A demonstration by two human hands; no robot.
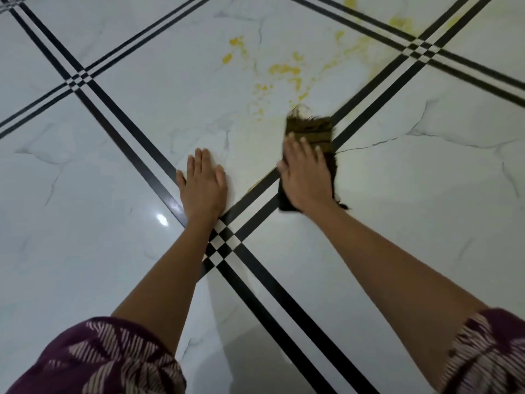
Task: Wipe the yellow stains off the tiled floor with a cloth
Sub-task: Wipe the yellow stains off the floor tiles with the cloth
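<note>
A dark brown frayed cloth (311, 129) lies flat on the white marble-look tiled floor (113, 194). My right hand (306, 174) presses down on its near half, fingers stretched forward. My left hand (203, 183) rests palm-down on the bare floor to the left, holding nothing. Yellow stains (285, 70) spread over the tile just beyond the cloth. More yellow smears (400, 22) reach toward the far right across the black lines.
Black double grout lines (119, 120) cross the floor diagonally and meet under my left wrist (218, 240). A light glare spot (162, 218) shows on the tile at left. Patterned maroon sleeves (108, 362) fill the bottom corners.
</note>
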